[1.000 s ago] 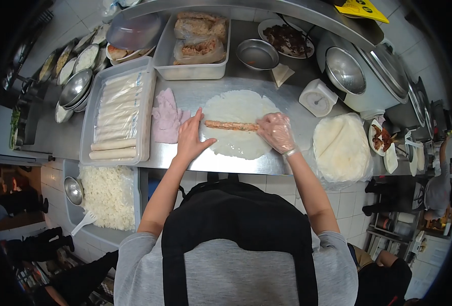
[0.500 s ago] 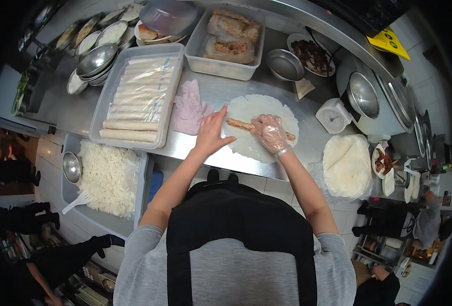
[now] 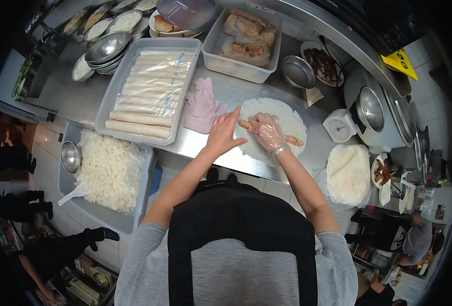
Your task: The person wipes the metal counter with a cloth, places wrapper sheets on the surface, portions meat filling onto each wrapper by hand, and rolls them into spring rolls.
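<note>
A round white wrapper (image 3: 282, 109) lies flat on the steel counter, with a strip of orange-pink filling (image 3: 294, 141) across it. My right hand (image 3: 267, 131), in a clear plastic glove, rests over the middle of the strip and hides it; both ends of the strip show. Its fingers are bent and close together on the filling. My bare left hand (image 3: 225, 133) is spread at the wrapper's left edge, thumb and fingers apart, holding nothing. Beside it lies a crumpled pink cloth (image 3: 201, 107).
Left stands a tray of white rolls (image 3: 147, 94), above a bin of rice (image 3: 106, 171). Behind are a tub of bagged filling (image 3: 244, 46) and a metal bowl (image 3: 298, 71). Right are a scale (image 3: 339, 125) and stacked wrappers (image 3: 348, 175). Other people stand at both sides.
My right hand has moved left along the filling, from its right end to over its middle. My left hand stays spread by the wrapper. The whole view has shifted and turned.
</note>
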### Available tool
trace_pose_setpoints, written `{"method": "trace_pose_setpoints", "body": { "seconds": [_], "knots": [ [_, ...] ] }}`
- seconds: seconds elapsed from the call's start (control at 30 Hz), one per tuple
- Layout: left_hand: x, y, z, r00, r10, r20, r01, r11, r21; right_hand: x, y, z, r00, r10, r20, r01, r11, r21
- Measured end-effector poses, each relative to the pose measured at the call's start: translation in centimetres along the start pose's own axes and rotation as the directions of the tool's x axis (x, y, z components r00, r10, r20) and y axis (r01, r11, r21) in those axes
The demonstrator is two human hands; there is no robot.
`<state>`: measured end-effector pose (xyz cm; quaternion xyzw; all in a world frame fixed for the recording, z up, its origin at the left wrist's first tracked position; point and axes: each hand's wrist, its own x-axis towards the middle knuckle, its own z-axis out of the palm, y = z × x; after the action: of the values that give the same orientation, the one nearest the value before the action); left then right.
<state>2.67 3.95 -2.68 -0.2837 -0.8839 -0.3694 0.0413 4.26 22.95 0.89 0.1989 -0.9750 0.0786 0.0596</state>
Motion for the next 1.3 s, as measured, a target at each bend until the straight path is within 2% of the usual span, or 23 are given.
{"method": "trace_pose_setpoints", "body": {
  "seconds": [0.07,0.2,0.27,0.3,0.37,0.4,0.43,0.57,0.63,0.77,0.83,0.87,0.93,0.97,1.03,1.17,1.23,1.27,1.3],
  "knots": [
    [-0.1,-0.1,0.2,0.999,0.032,-0.039,-0.032,0.999,-0.010,0.4,-0.4,-0.5,1.000,-0.004,0.004,0.004,1.000,-0.020],
    [0.0,0.2,-0.1,1.000,0.017,-0.012,-0.017,1.000,0.015,0.8,-1.1,0.0,0.998,0.039,0.052,-0.039,0.999,-0.011],
    [0.1,0.5,-0.2,1.000,-0.028,0.005,0.028,0.999,0.017,1.0,-1.6,0.4,0.994,0.013,-0.108,-0.013,1.000,0.003],
    [0.2,0.4,0.0,1.000,-0.005,0.023,0.005,1.000,0.011,1.3,-2.0,0.6,0.998,0.031,-0.063,-0.030,0.999,0.015],
    [0.2,0.0,0.4,0.998,0.021,-0.052,-0.022,1.000,-0.020,2.1,-2.3,2.2,0.995,0.051,-0.082,-0.049,0.999,0.017],
    [0.3,0.3,0.4,0.998,0.036,-0.041,-0.037,0.999,-0.021,2.3,-2.4,2.2,0.995,0.038,-0.095,-0.036,0.999,0.026],
    [0.3,0.5,0.3,1.000,0.009,-0.024,-0.009,1.000,-0.008,1.8,-2.2,1.8,0.997,0.067,-0.030,-0.065,0.996,0.063],
    [0.3,0.5,0.0,1.000,-0.015,0.003,0.015,1.000,0.010,-1.4,0.3,0.9,0.991,0.090,-0.096,-0.089,0.996,0.014],
    [0.3,0.7,0.0,1.000,-0.015,0.003,0.015,1.000,0.014,-3.8,2.1,0.5,0.969,0.141,-0.203,-0.157,0.986,-0.062],
    [0.3,0.9,-0.2,1.000,-0.016,0.004,0.016,0.999,0.030,-8.3,5.7,-0.5,0.956,0.196,-0.217,-0.212,0.976,-0.054],
    [0.3,0.9,-0.2,1.000,-0.026,0.010,0.025,0.999,0.026,-9.9,7.0,-1.5,0.933,0.329,-0.142,-0.322,0.944,0.069],
    [0.3,0.9,-0.2,0.999,-0.036,0.014,0.036,0.999,0.024,-10.6,7.8,-1.7,0.933,0.332,-0.141,-0.325,0.943,0.070],
    [0.3,0.9,-0.1,0.999,-0.034,0.015,0.033,0.999,0.030,-11.3,9.0,-2.1,0.934,0.333,-0.128,-0.269,0.893,0.361],
    [0.4,0.9,-0.1,0.999,-0.031,0.012,0.031,0.999,0.038,-11.4,9.4,-2.1,0.933,0.336,-0.128,-0.271,0.892,0.362],
    [0.3,0.9,-0.1,0.999,-0.033,0.015,0.033,0.999,0.037,-11.4,9.6,-3.3,0.916,0.400,0.029,-0.332,0.715,0.615],
    [0.4,0.9,0.0,0.999,-0.033,0.006,0.033,0.998,0.048,-12.5,11.7,1.0,0.916,0.397,-0.054,-0.268,0.706,0.655],
    [0.4,0.8,0.0,0.999,-0.038,0.008,0.038,0.998,0.051,-12.7,12.2,2.2,0.913,0.378,-0.151,-0.071,0.512,0.856],
    [0.4,0.8,0.1,0.999,-0.041,0.010,0.040,0.998,0.048,-13.1,12.7,2.4,0.914,0.376,-0.152,-0.068,0.512,0.856],
    [0.4,0.8,0.0,0.999,-0.042,0.006,0.042,0.998,0.049,-13.1,12.1,0.8,0.922,0.368,-0.118,-0.165,0.652,0.740]
  ]
}}
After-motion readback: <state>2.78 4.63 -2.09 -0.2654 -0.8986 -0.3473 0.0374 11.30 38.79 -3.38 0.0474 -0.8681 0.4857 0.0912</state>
